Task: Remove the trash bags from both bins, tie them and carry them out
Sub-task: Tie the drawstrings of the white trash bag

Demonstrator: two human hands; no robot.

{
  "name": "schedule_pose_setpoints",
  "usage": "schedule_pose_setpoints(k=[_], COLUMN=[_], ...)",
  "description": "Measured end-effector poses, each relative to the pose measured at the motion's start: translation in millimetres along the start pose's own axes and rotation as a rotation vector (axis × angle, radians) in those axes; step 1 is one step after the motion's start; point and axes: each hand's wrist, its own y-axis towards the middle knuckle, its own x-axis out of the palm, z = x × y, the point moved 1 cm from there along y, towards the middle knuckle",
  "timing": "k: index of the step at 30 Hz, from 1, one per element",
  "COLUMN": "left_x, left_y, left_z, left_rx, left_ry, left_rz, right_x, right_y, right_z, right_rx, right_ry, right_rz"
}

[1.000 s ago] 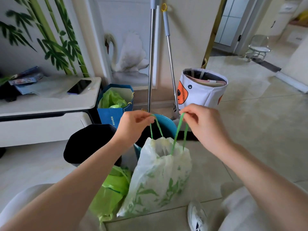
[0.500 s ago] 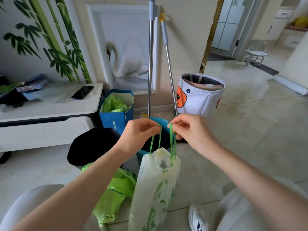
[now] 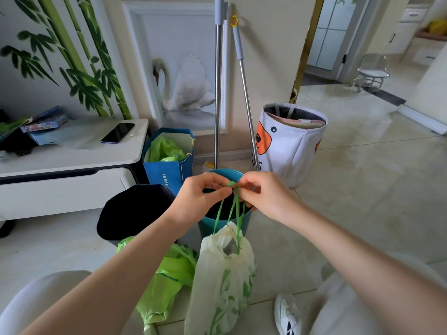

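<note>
Left hand [image 3: 203, 197] and right hand [image 3: 262, 193] both pinch the thin green drawstrings [image 3: 232, 206] of the white leaf-printed plastic trash bag [image 3: 222, 279]. Bag hangs before the round teal plastic bin [image 3: 244, 221], beside a crumpled lime-green bag [image 3: 167, 284].

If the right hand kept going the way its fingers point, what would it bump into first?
The right hand points leftward at the left hand, both pinching the green drawstrings of the white bag. It would probably meet the left hand's fingers almost at once, though the depth is hard to judge.
</note>
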Motion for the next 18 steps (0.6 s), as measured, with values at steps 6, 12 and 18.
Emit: schedule_pose_setpoints(k=[6,12,18], left_x=[8.4,39.5,59.9], left_y=[-2.6,-21.2,-18.2], left_z=[-34.0,-64.4,-76.6], left_rx=[-0.207,-0.29,-0.227], left_ry=[0.271,0.456,0.398], left_rz=[-0.281,-0.492,-0.394], right_x=[-3.2,-3.8,-9.0], right_y=[1.0,-2.1,-2.0], right_z=[-2.5,-10.3,-19.9], right_rx=[0.09,0.066,0.001], right_ry=[0.106,0.002,0.047], right_rz=[-0.01,0.004,-0.044])
